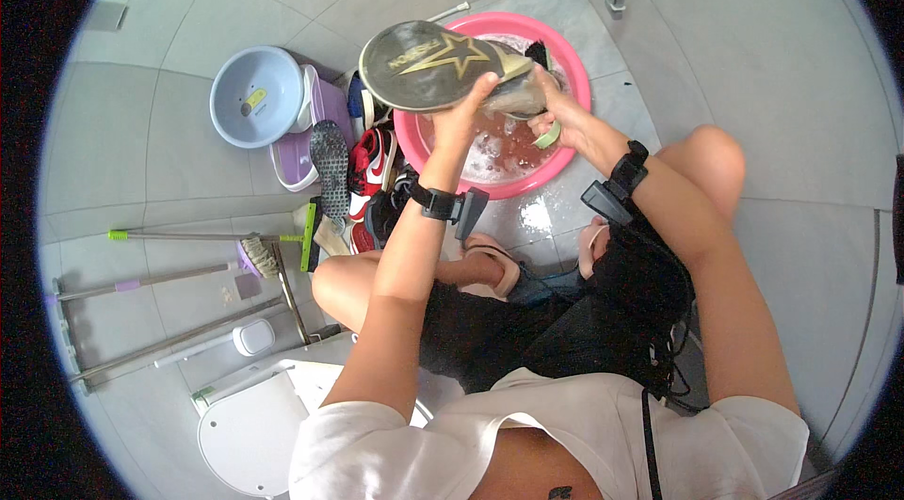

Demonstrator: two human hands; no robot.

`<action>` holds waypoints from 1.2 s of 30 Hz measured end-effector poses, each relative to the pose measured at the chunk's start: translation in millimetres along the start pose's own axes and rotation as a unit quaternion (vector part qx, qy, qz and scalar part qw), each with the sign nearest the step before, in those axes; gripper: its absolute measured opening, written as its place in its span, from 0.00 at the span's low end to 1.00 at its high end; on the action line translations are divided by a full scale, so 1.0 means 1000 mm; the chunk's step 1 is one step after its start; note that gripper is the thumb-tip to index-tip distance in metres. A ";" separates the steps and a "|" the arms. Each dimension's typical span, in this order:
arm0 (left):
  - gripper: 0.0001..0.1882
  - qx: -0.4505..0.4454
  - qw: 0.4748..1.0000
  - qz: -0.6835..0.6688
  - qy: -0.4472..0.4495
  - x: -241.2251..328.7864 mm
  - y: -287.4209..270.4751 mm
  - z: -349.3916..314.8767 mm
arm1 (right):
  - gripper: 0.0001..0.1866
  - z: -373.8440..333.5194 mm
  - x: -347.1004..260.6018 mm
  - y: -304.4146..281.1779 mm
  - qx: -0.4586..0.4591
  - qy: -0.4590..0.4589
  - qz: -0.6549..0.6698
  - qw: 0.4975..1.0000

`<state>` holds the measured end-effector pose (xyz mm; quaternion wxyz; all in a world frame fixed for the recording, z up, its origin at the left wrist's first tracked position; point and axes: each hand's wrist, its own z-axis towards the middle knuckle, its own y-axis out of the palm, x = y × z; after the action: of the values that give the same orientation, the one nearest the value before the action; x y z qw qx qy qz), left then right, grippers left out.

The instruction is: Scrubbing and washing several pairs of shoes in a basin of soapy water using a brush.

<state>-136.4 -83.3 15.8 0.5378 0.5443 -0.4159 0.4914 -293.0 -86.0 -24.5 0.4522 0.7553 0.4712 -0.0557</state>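
Shoe (428,65) with a dark sole is held up at the pink basin, its sole turned to the person's eyes; one end is over the basin, and the broad, rounded end reaches past the rim on the left. Left hand (461,114) grips it from the near side, with the thumb along the edge of the sole, probably because this supports the weight and leaves the sole uncovered. Right hand (565,114) is at the narrower end, its fingers closed around a light green thing (548,136), which may be a handle; how firmly this hand also presses the shoe, one cannot tell.

Below them stands the pink basin (513,187), with foamy, reddish-brown water (494,144) in it. It is placed in front of the feet, perhaps so that drops from the shoe fall inside. A dark thing (538,53) shows near its far side, too hidden to name.

To the left of the basin, a red and white shoe (372,161) and a dark, studded sole (330,166) are set close together, seemingly to keep them within reach. Behind these are a purple bucket (331,109) and a light blue basin (273,90). Farther left, a mop (256,255) is by the wall, likely kept aside from the feet.
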 end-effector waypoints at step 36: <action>0.41 -0.171 0.981 0.068 0.067 0.017 -0.019 -0.002 | 0.31 -0.003 -0.022 -0.007 -0.036 0.212 0.023 0.976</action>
<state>-115.6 -78.3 28.7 0.6150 0.3809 -0.4931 0.4833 -311.6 -96.6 -16.1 0.3700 0.7437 0.5405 0.1337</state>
